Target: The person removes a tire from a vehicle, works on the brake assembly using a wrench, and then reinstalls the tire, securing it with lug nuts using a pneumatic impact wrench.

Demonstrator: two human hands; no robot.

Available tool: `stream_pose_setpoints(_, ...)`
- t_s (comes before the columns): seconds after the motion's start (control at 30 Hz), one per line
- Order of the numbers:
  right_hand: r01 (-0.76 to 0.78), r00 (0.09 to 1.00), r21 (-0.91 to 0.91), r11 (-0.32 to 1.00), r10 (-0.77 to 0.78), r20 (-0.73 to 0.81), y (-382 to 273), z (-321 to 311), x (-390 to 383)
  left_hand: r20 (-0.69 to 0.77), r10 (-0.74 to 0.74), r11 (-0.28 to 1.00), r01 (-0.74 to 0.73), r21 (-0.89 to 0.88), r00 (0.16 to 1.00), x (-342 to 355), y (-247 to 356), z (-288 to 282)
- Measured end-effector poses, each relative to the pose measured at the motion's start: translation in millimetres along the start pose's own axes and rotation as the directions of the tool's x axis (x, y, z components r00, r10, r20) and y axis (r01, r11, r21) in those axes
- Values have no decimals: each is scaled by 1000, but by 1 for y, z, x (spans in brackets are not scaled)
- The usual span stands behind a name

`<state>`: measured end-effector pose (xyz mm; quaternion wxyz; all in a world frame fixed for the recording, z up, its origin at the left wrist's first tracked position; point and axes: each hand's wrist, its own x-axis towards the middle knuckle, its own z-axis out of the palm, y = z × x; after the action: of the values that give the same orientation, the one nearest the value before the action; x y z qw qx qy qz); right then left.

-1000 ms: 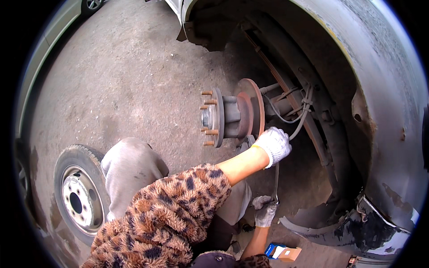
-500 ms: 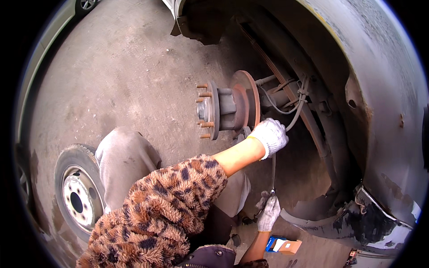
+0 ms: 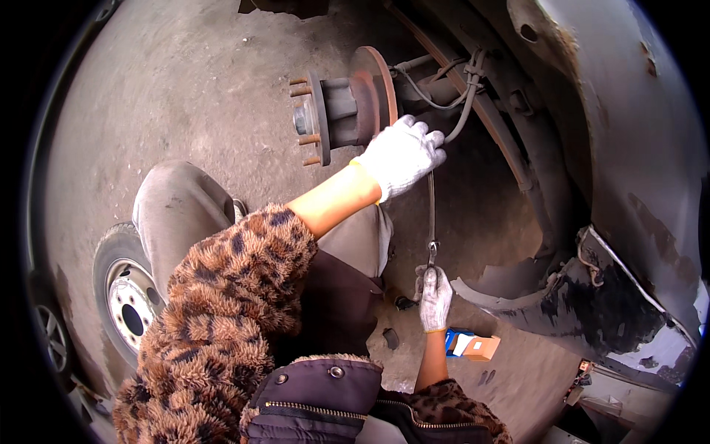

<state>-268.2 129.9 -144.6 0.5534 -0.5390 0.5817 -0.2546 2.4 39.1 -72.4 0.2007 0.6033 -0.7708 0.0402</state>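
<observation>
Wrench (image 3: 432,211) is near brake disc (image 3: 377,78), left hand (image 3: 404,157) hiding one end.

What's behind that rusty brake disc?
Past the brake disc, an axle tube, a grey hose and a leaf spring show. The disc's back face is hidden, and the left hand covers part of its lower edge and anything behind that.

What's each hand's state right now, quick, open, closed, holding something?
Left hand: fingers curled at the upper part of the wrench; palm side hidden, so its grip can't be told.
Right hand: closed on the wrench's lower end.
</observation>
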Motion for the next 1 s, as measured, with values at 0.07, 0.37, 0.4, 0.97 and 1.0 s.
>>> stream_pose_setpoints(0.07, -66, 998, -30, 997, 67, 22, 14, -12, -2, 11, 74, 995, -73, -69, 997, 11, -10, -6)
stream_pose_setpoints(0.37, -260, 839, 312, 914, 54, 541, 46, -46, 21, 171, 72, 995, -82, 54, 983, 21, -10, -7)
stream_pose_setpoints(0.4, -276, 826, 264, 924, 88, 557, 46, -46, 21, 171, 92, 991, -106, 78, 981, 19, -10, -6)
stream_pose_setpoints(0.97, -190, 873, 175, 966, 85, 481, 48, -34, 21, 128, 22, 954, 17, -299, 992, 28, -12, -13)
stream_pose_setpoints(1.0, -186, 887, 143, 972, 104, 450, 47, -34, 19, 161, 31, 957, 18, -290, 986, 28, -13, -13)
